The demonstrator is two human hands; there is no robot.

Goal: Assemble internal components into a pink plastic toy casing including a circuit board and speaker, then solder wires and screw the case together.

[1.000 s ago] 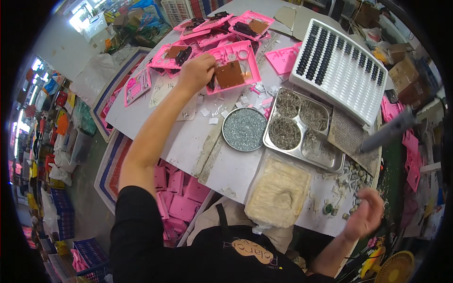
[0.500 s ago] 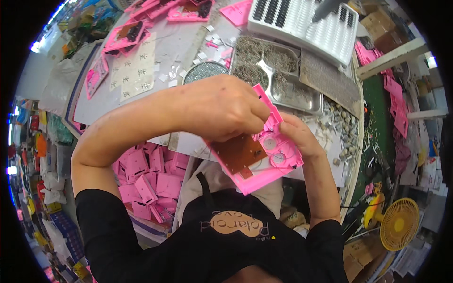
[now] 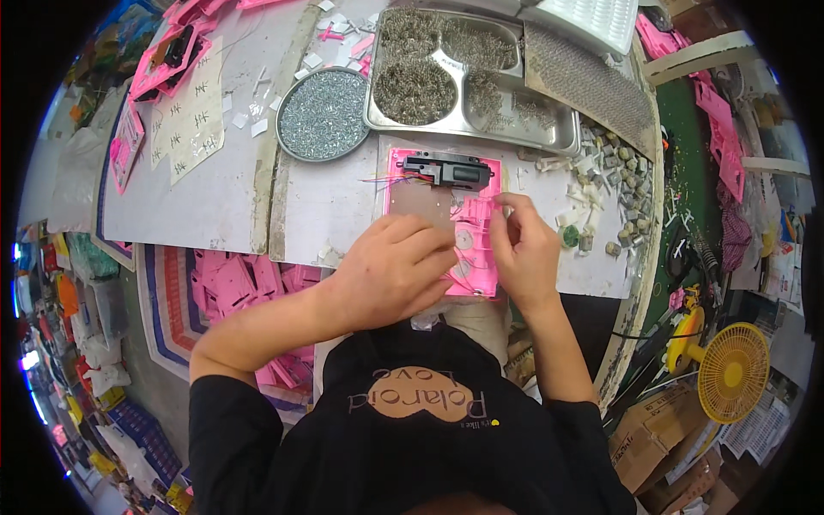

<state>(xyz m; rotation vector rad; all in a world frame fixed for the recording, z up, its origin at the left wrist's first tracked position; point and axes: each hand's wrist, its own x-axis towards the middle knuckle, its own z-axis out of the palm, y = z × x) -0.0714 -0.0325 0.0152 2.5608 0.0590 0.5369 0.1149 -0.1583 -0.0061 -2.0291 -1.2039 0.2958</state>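
Observation:
A pink plastic casing (image 3: 482,268) lies flat at the table's near edge, in front of my body. A black mechanism (image 3: 459,172) with thin coloured wires sits along its far end, and a brown board (image 3: 421,204) fills its left side. My left hand (image 3: 390,266) is over the casing's near left part, fingers curled together; whatever is in the fingertips is hidden. At the right edge, my right hand (image 3: 525,253) has its thumb and forefinger closed on the casing, near small pink ribs and round recesses.
Behind the casing are a round dish (image 3: 323,113) of small metal pieces and a divided steel tray (image 3: 562,133) of springs. Small metal parts (image 3: 622,167) lie scattered to the right. Pink casings (image 3: 227,279) are heaped below left; a yellow fan (image 3: 732,372) stands at right.
The casing has gone from being held tilted above my lap to lying flat on the table. My left hand has moved down and toward me. The black mechanism now shows.

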